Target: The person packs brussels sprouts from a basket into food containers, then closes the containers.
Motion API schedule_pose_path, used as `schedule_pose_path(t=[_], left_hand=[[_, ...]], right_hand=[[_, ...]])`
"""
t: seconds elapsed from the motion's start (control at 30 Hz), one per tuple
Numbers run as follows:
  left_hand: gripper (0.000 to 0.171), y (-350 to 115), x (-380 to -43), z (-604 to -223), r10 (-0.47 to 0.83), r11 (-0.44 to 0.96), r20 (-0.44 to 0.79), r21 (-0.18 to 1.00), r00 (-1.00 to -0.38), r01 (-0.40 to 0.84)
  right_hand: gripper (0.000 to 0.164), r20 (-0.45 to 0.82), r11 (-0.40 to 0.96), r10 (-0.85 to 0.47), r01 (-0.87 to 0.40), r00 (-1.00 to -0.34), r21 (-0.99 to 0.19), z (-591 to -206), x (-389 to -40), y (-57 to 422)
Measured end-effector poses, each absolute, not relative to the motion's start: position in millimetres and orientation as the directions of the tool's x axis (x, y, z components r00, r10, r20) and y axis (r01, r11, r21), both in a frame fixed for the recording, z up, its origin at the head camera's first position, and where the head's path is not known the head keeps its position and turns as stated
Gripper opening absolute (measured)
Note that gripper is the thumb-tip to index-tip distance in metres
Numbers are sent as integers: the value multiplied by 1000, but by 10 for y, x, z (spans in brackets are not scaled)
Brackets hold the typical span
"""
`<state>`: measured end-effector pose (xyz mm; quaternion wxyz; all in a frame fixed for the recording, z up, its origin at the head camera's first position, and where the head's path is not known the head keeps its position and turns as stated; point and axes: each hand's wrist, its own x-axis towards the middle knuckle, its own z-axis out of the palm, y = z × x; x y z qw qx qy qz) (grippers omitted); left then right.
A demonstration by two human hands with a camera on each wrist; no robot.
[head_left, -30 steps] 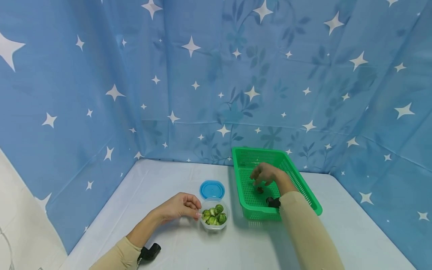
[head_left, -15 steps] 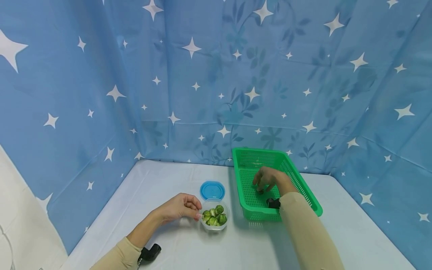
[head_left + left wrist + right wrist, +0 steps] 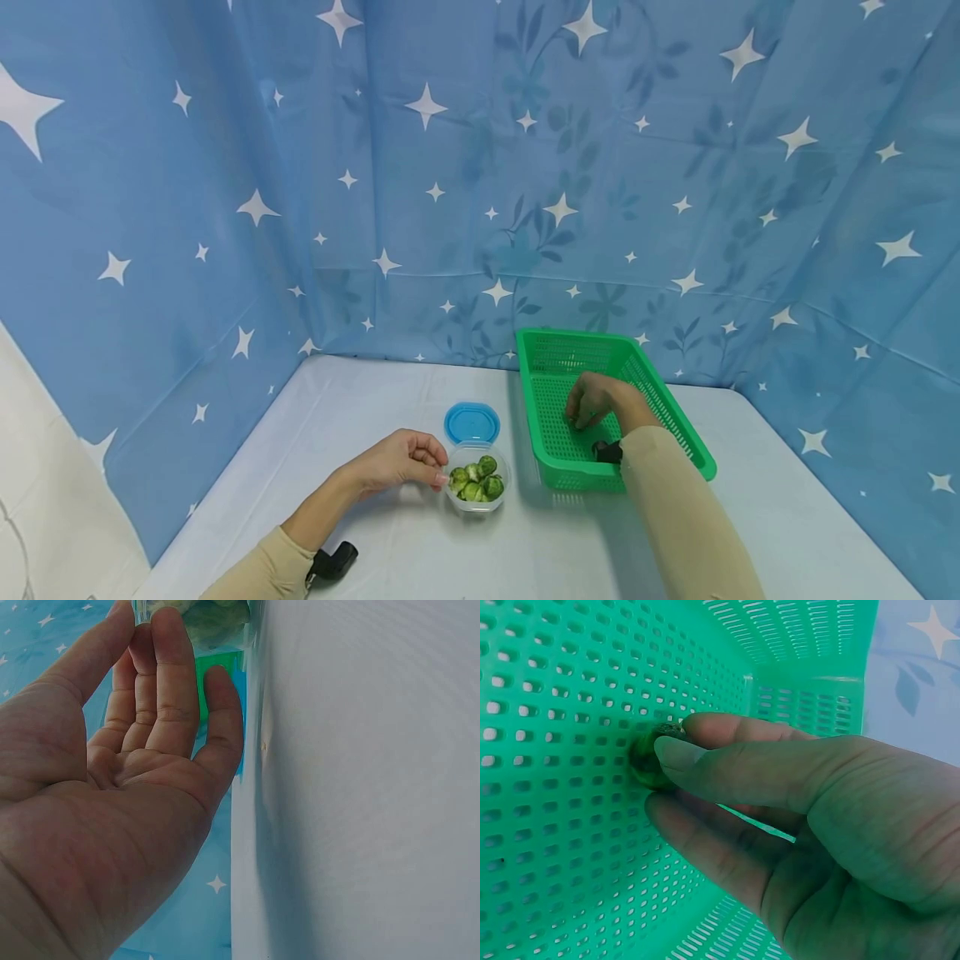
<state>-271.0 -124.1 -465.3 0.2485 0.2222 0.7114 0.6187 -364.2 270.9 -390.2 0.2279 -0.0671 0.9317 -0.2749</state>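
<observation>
Inside the green basket (image 3: 551,433), my right hand (image 3: 600,400) pinches a Brussels sprout (image 3: 649,761) between thumb and fingers. In the right wrist view that sprout sits against the perforated basket floor, partly covered by the thumb. My left hand (image 3: 401,461) holds the near-left rim of a small clear plastic container (image 3: 467,507) with thumb and fingertips. Several Brussels sprouts (image 3: 472,490) fill the container, which stands upright on the table. Only a corner of the container shows at the top of the left wrist view, above the left hand (image 3: 142,757).
A round blue lid (image 3: 472,422) lies just behind the container. The white table (image 3: 360,400) ends at a blue star-patterned curtain (image 3: 420,208) behind and at both sides. The basket's raised walls stand around the right hand.
My right hand has lowered onto the Brussels sprout in the basket, and its fingers have closed around it. The left hand and the container stay in place.
</observation>
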Motion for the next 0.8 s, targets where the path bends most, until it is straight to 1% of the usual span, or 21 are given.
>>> schedule_pose_path(t=[0.1, 0.33, 0.57, 0.7, 0.8], left_hand=[[40, -1244, -2708, -4653, 621, 139, -82, 990, -780, 7], [39, -1238, -2713, -4658, 621, 139, -81, 990, -780, 8], [38, -1237, -2703, -4651, 618, 142, -83, 990, -782, 8], [38, -1239, -2702, -4650, 618, 143, -82, 990, -782, 9], [39, -1240, -2703, -4651, 621, 144, -83, 990, -779, 9]], right_hand=[[26, -394, 855, -260, -20, -882, -518, -3895, -3646, 2704], [25, -413, 872, -251, -19, -875, -490, -3890, -3663, 2705], [22, -417, 880, -297, -77, -859, -469, -3879, -3655, 2707], [21, -418, 878, -302, -79, -857, -471, -3876, -3655, 2701], [18, -397, 880, -317, -110, -862, -463, -3876, -3674, 2696]])
